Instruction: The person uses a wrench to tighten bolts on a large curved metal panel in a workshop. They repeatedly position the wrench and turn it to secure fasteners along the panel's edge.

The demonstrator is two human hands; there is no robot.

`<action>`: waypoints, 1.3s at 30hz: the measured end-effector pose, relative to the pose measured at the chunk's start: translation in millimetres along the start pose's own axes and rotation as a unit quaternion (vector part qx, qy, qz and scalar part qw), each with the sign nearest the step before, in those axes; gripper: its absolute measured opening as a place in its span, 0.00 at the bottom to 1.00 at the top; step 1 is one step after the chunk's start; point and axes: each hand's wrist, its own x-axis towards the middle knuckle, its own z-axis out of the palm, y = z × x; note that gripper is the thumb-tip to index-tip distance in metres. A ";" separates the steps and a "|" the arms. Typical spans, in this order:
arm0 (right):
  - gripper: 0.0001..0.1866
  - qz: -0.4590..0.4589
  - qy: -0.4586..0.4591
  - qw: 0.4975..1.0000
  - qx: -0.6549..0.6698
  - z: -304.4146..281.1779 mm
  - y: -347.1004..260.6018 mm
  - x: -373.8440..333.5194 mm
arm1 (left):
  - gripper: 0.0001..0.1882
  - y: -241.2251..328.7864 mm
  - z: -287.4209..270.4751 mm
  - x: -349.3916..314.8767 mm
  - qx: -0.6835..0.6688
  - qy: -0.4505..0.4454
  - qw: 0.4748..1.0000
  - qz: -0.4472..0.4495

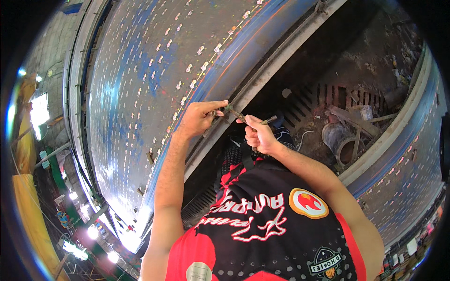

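My left hand (200,118) is at the edge of a long printing table, its index finger stretched over a small greenish metal fitting (228,108) on the metal rail. Its other fingers curl in around something ring-like and small that I cannot make out. To the right, my right hand (259,134) is closed around a slim metal rod-like tool (269,120), whose end sticks out past the fingers. A short worn metal piece (238,114) spans the gap between the two hands, close to the rail.
The long grey table (136,89), with blue stains and rows of small pale printed motifs, runs along my left. A metal rail (281,54) edges it. Below on the dark floor lie a pipe-like cylinder (338,140) and planks (358,124). A second printed table (398,187) stands at right.
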 end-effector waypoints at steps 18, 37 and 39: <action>0.27 -0.357 0.004 0.182 -0.916 12.1 -53.6 -17.5 | 0.27 -16.5 14.8 1.4 0.034 0.022 0.995 0.088; 0.20 -0.315 0.225 0.422 -0.820 7.1 -28.1 -70.2 | 0.25 29.6 -14.2 31.3 -0.066 0.254 0.942 0.208; 0.17 -0.337 0.250 0.452 -0.787 23.9 -34.6 -63.7 | 0.30 19.6 -27.4 32.2 -0.062 0.261 0.945 0.188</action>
